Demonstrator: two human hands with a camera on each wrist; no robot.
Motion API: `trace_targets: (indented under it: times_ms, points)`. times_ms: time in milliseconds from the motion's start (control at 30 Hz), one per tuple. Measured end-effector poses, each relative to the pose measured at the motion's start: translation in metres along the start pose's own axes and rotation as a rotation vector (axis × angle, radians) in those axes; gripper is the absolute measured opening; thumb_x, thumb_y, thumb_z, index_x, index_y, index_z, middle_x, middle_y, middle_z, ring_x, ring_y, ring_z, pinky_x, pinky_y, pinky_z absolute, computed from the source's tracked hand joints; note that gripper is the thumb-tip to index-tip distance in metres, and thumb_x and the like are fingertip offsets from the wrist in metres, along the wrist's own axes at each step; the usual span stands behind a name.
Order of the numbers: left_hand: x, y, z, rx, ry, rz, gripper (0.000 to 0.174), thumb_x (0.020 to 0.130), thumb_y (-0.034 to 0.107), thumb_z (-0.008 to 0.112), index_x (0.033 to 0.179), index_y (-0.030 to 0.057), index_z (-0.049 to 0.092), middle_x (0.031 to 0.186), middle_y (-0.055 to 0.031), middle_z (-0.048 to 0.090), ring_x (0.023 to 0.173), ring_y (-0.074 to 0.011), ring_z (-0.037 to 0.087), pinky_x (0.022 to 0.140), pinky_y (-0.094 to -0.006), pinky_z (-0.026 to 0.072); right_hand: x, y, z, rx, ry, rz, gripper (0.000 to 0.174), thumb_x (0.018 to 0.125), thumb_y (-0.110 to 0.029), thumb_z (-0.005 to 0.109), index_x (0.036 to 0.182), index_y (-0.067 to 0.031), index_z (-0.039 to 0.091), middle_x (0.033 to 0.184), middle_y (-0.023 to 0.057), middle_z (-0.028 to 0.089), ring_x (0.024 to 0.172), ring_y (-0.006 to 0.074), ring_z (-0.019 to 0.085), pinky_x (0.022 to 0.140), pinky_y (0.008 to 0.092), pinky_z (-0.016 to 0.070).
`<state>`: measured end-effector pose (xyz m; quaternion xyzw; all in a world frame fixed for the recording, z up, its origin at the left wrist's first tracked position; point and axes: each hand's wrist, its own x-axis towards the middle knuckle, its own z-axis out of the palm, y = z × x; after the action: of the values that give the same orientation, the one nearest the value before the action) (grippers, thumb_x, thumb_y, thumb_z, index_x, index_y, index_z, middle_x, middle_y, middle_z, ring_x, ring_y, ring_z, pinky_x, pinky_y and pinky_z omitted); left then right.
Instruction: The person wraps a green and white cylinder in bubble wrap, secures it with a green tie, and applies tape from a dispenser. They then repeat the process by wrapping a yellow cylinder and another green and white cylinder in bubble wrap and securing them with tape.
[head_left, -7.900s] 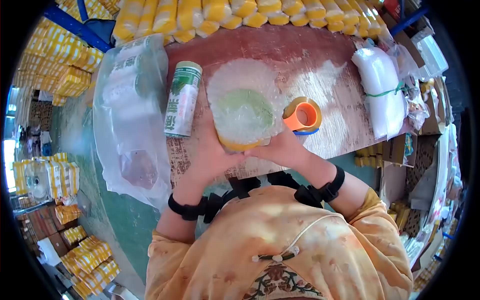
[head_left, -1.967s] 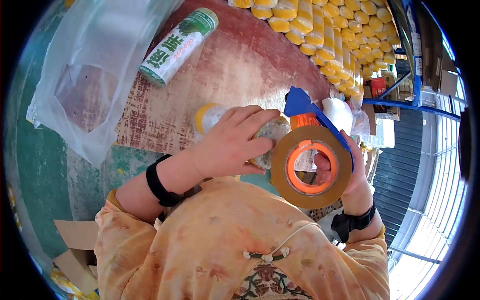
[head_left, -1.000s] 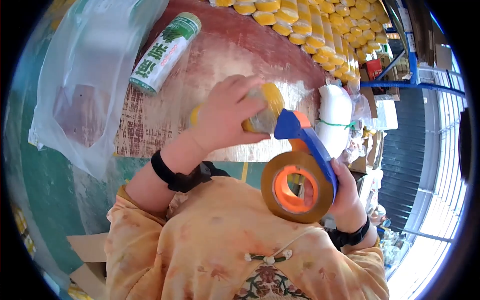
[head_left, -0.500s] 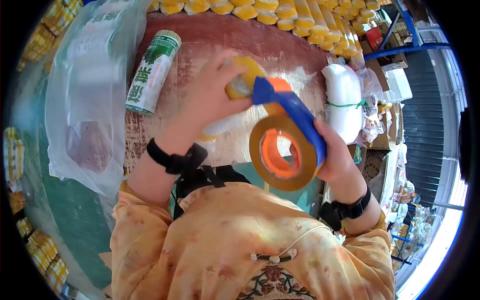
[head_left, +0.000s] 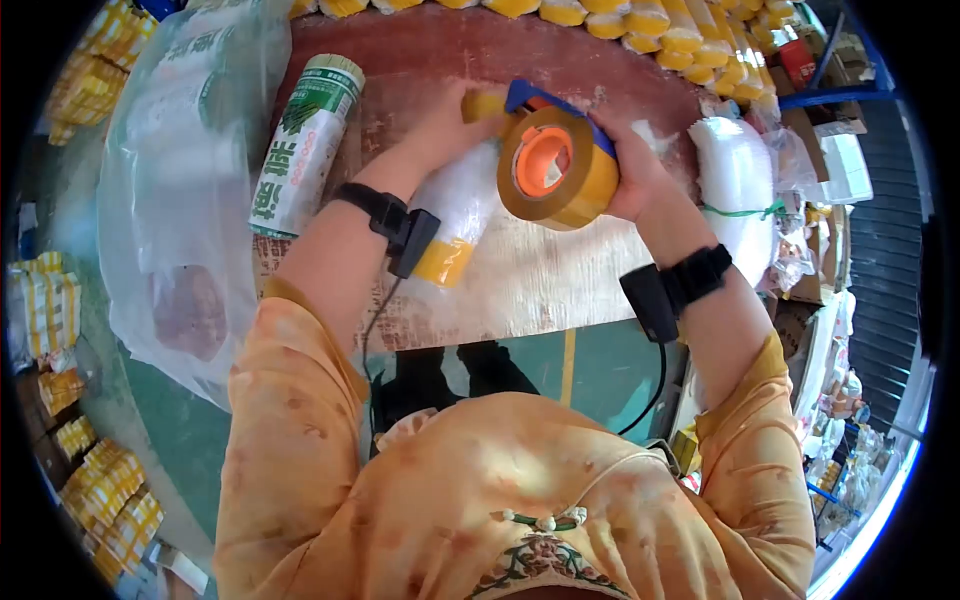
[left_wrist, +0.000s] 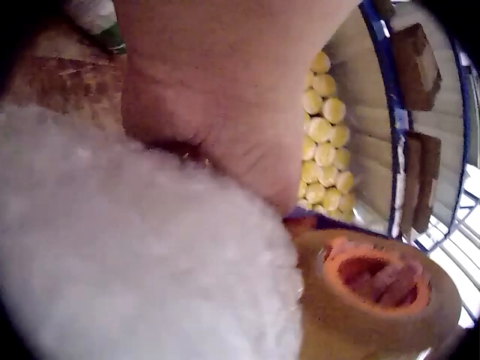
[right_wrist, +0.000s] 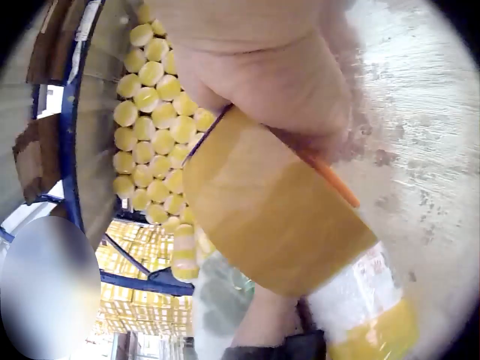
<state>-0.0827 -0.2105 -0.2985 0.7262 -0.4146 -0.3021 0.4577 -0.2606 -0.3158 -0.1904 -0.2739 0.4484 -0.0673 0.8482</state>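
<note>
My left hand grips the far end of a bubble-wrapped cylindrical bundle, which has yellow tape round its near end. White bubble wrap fills much of the left wrist view. In my right hand is a tape dispenser with a blue handle, an orange core and a thick roll of brownish-yellow tape. Its blue front end is right at the far end of the bundle, beside the left fingers. The roll's broad face hides part of the bundle in the right wrist view.
A green-and-white printed cylindrical pack lies on the table left of the bundle. A large clear plastic bag hangs over the left edge. White bubble-wrap sheets, tied with green string, lie at right. Yellow-taped bundles are stacked behind.
Earlier both hands held the bundle while the dispenser lay on the table; the right hand then took it up. Over the last second both hands moved forward over the table, dispenser meeting the bundle's far end.
</note>
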Motion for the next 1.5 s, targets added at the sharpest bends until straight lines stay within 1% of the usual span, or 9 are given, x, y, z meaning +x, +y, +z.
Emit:
trace_targets:
  times_ms: [233, 367, 600, 667, 733, 800, 1233, 1333, 1500]
  points:
    - [-0.076, -0.037, 0.003, 0.015, -0.252, -0.064, 0.084, 0.077, 0.025, 0.070, 0.145, 0.0177, 0.021, 0.133, -0.0267, 0.037, 0.124, -0.0372, 0.040, 0.102, -0.0386, 0.0349, 0.019, 0.006, -0.027, 0.073, -0.016, 0.126, 0.040, 0.093, -0.031, 0.047, 0.120, -0.0017, 0.047, 0.115, 0.0151, 0.057, 0.101, 0.0277, 0.059, 0.092, 0.0427, 0.0480]
    - [-0.101, -0.007, 0.016, 0.208, -0.111, -0.129, 0.092, 0.070, 0.028, 0.073, 0.145, 0.0246, 0.020, 0.133, -0.0273, 0.034, 0.120, -0.0422, 0.042, 0.100, -0.0399, 0.0371, 0.023, 0.005, -0.037, 0.105, -0.050, 0.139, 0.040, 0.095, -0.032, 0.042, 0.120, -0.0016, 0.046, 0.115, 0.0155, 0.056, 0.103, 0.0286, 0.058, 0.093, 0.0438, 0.0467]
    - [-0.101, 0.023, 0.024, 0.305, -0.190, -0.200, 0.092, 0.071, 0.025, 0.071, 0.146, 0.0256, 0.017, 0.130, -0.0280, 0.035, 0.116, -0.0427, 0.044, 0.098, -0.0395, 0.0393, -0.050, 0.045, -0.063, 0.208, -0.085, 0.140, 0.042, 0.096, -0.034, 0.037, 0.120, -0.0015, 0.048, 0.114, 0.0148, 0.058, 0.103, 0.0283, 0.058, 0.096, 0.0436, 0.0436]
    - [-0.102, 0.017, 0.029, 0.310, -0.162, -0.169, 0.091, 0.071, 0.026, 0.071, 0.145, 0.0256, 0.018, 0.130, -0.0283, 0.036, 0.116, -0.0422, 0.045, 0.097, -0.0402, 0.0396, -0.095, 0.067, -0.034, 0.299, 0.102, 0.157, 0.038, 0.094, -0.036, 0.042, 0.108, -0.0034, 0.055, 0.089, 0.0096, 0.063, 0.075, 0.0207, 0.060, 0.071, 0.0349, 0.0529]
    - [-0.101, 0.011, 0.031, 0.312, -0.155, -0.144, 0.091, 0.071, 0.027, 0.071, 0.145, 0.0253, 0.018, 0.129, -0.0282, 0.037, 0.115, -0.0420, 0.045, 0.097, -0.0409, 0.0401, -0.117, 0.103, -0.039, 0.291, 0.080, 0.180, 0.039, 0.095, -0.037, 0.039, 0.108, -0.0037, 0.055, 0.088, 0.0095, 0.063, 0.074, 0.0211, 0.061, 0.071, 0.0360, 0.0528]
    - [-0.098, 0.004, 0.031, 0.306, -0.159, -0.100, 0.091, 0.071, 0.027, 0.070, 0.145, 0.0249, 0.018, 0.128, -0.0281, 0.038, 0.115, -0.0417, 0.046, 0.096, -0.0416, 0.0405, -0.138, 0.137, -0.032, 0.286, 0.047, 0.226, 0.047, 0.096, -0.036, 0.035, 0.127, -0.0025, 0.044, 0.122, 0.0147, 0.054, 0.109, 0.0290, 0.054, 0.095, 0.0451, 0.0430]
    - [-0.088, -0.022, 0.036, 0.314, -0.176, 0.024, 0.081, 0.079, 0.028, 0.063, 0.145, 0.0173, 0.017, 0.136, -0.0293, 0.029, 0.123, -0.0415, 0.037, 0.103, -0.0433, 0.0328, -0.136, 0.262, 0.004, 0.503, 0.087, 0.151, 0.045, 0.094, -0.035, 0.044, 0.123, -0.0009, 0.048, 0.114, 0.0143, 0.058, 0.099, 0.0256, 0.059, 0.090, 0.0391, 0.0467]
    - [-0.081, -0.046, 0.024, -0.073, -0.231, -0.020, 0.069, 0.081, 0.019, 0.057, 0.143, 0.0149, 0.025, 0.137, -0.0276, 0.029, 0.126, -0.0411, 0.033, 0.106, -0.0437, 0.0290, -0.127, 0.260, 0.012, 0.445, 0.086, 0.127, 0.046, 0.096, -0.035, 0.037, 0.126, 0.0000, 0.044, 0.120, 0.0152, 0.055, 0.105, 0.0261, 0.057, 0.093, 0.0398, 0.0452]
    - [-0.095, 0.004, -0.041, 0.806, -0.440, 0.949, 0.068, 0.075, 0.005, 0.057, 0.137, 0.0242, 0.037, 0.143, -0.0103, 0.030, 0.135, -0.0275, 0.026, 0.111, -0.0435, 0.0205, -0.118, 0.267, -0.002, 0.450, 0.067, 0.129, 0.046, 0.096, -0.035, 0.037, 0.125, 0.0005, 0.045, 0.118, 0.0149, 0.057, 0.105, 0.0258, 0.057, 0.094, 0.0392, 0.0450]
